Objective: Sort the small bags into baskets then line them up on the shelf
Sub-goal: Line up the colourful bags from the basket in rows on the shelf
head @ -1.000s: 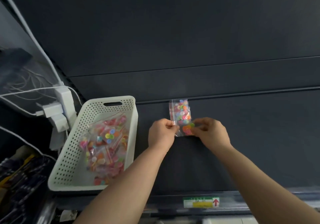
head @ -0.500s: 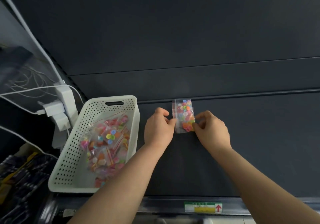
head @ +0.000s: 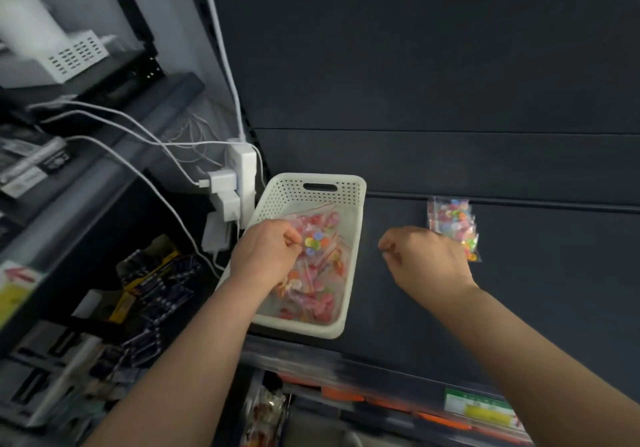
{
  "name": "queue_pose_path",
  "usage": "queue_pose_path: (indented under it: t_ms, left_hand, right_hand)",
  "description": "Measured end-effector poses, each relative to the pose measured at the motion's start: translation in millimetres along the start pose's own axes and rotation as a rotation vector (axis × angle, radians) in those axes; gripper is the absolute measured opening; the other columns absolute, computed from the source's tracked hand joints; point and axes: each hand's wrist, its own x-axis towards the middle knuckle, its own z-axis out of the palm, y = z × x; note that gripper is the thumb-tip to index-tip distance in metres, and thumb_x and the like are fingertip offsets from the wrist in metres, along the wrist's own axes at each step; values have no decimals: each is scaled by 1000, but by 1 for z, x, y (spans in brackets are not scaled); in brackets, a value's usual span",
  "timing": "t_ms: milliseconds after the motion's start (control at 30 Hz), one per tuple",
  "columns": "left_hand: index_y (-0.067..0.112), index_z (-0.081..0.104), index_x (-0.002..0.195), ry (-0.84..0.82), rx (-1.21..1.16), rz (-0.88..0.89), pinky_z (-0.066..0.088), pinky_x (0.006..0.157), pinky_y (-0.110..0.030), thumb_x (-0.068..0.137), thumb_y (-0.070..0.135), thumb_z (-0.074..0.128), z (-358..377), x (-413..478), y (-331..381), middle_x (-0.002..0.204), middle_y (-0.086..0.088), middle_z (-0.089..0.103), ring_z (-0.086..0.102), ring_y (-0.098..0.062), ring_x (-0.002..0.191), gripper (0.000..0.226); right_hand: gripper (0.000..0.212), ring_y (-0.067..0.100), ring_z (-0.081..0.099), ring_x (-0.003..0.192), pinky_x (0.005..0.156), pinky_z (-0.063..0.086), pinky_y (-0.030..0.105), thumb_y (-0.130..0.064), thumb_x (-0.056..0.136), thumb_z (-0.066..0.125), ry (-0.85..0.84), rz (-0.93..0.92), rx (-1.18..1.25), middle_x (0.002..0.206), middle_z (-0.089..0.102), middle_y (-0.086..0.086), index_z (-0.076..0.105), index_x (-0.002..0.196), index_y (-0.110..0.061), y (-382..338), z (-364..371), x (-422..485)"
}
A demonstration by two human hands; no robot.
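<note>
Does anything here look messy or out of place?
Slightly. The shelf bags overlap and slip diagonally rightward instead of sitting square, and the basket bags lie in a jumbled heap inside the white basket. Nothing looks spilled or torn.

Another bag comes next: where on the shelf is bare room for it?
Bare shelf right of the laid bags and in front of them. The strip between basket and bags is free, under the right hand. Plugs crowd the basket's left.
</note>
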Motion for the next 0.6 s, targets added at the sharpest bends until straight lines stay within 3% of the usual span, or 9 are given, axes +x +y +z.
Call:
queue_pose_path:
  t_ms: [233,333,400,500,600]
  left_hand:
    - [34,71,94,-51,-22,132,56,83,-32,82,37,75,15,-8,-1,98,16,70,65,-4,88,13]
    - [31,61,109,-8,171,221,54,81,-35,73,56,76,32,-6,11,100,12,65,63,-12,93,47]
    - [21,52,125,31,330,256,55,79,-37,74,55,75,41,-2,16,109,4,61,60,-19,99,66]
    - [19,60,120,130,412,306,57,68,-30,91,32,65,42,0,19,99,4,63,61,-15,84,32]
    - [23,66,98,211,218,272,57,60,-28,95,33,59,32,0,17,86,9,66,62,-8,71,12]
  right_hand:
    - [28,16,64,87,59,44,26,-24,93,49,93,-83,56,98,67,-11,60,118,-33,-25,4,1]
    - [25,17,65,83,59,48,27,-24,93,50,85,-71,71,97,67,-10,63,112,-33,-23,6,-3]
    - [22,17,65,79,58,51,29,-22,92,52,103,-61,85,93,68,-10,66,107,-31,-20,6,-5]
    - [21,15,65,77,59,52,30,-21,90,55,117,-30,109,91,69,-11,67,105,-30,-13,2,-8]
    - [22,11,65,83,63,51,26,-23,91,55,99,29,153,95,69,-14,66,108,-32,-7,-4,-9]
